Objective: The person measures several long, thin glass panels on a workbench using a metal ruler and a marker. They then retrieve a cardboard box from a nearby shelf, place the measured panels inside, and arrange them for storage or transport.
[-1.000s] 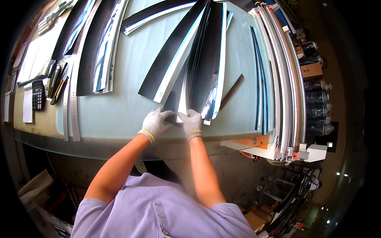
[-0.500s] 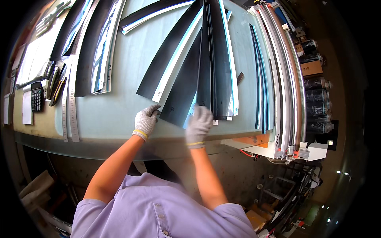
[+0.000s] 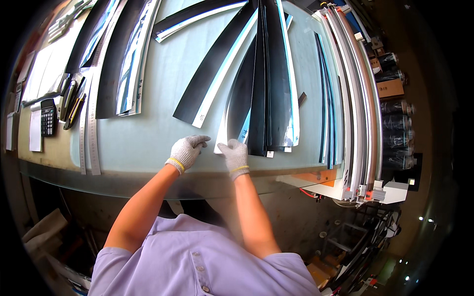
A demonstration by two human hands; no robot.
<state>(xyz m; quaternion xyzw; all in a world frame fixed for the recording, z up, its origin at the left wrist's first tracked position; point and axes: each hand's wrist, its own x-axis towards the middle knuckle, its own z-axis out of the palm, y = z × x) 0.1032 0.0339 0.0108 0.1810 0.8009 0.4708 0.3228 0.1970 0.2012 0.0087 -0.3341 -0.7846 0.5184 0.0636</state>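
Note:
My right hand (image 3: 236, 155), in a pale knit glove with a yellow cuff band, grips the near end of a dark film strip (image 3: 239, 106). The strip's near left edge is bent up, showing its white underside. My left hand (image 3: 186, 153), gloved alike, hovers just left of it over the table's near edge, fingers loosely bent and apart, holding nothing. Between and beyond the hands lies another dark strip with a white-and-blue border (image 3: 217, 64). More dark strips (image 3: 276, 79) are fanned out on the right, overlapping toward the far side.
A pale glass-topped table (image 3: 153, 103) carries everything. On its left are a black calculator (image 3: 48, 118), cutters (image 3: 74, 111), steel rulers (image 3: 93, 138) and a stack of dark strips (image 3: 116, 64). Thin dark strips (image 3: 326, 108) lie at right, beside long pale rails (image 3: 355, 98).
My right hand has moved slightly left and taken hold of the strip's near end, which now curls upward. My left hand has shifted a little right, its fingers extending.

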